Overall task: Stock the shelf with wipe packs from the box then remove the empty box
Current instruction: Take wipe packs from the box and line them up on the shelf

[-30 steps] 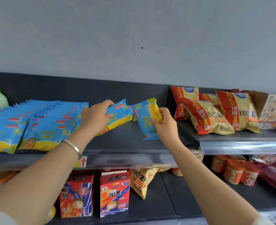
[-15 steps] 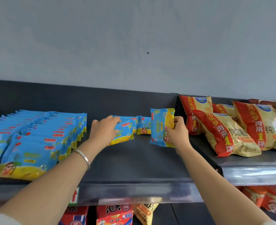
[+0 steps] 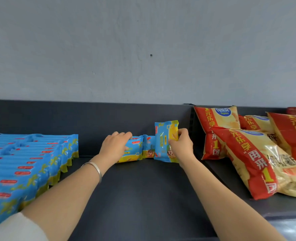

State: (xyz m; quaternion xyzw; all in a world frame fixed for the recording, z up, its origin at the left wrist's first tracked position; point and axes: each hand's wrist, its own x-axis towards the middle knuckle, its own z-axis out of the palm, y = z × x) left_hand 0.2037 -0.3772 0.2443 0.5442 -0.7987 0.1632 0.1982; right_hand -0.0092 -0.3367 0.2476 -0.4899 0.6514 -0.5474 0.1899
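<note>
Both my hands reach to the back of the dark shelf (image 3: 135, 197). My left hand (image 3: 115, 146) grips a blue and yellow wipe pack (image 3: 133, 151) that stands against the back wall. My right hand (image 3: 181, 146) holds a second wipe pack (image 3: 164, 141) upright on its short end, near the divider. A third wipe pack (image 3: 149, 146) shows between those two, partly hidden. On the left, several rows of the same wipe packs (image 3: 27, 164) stand on edge. The box is out of view.
Red and yellow snack bags (image 3: 251, 157) are piled on the adjoining shelf section to the right, past a dark divider (image 3: 194, 136). A grey wall (image 3: 143, 49) rises behind the shelf. A silver bangle (image 3: 95, 168) sits on my left wrist.
Both hands have pushed the packs further back on the shelf, to the rear wall. The right-hand pack has turned upright. The view has risen, so the lower shelves have dropped out of sight.
</note>
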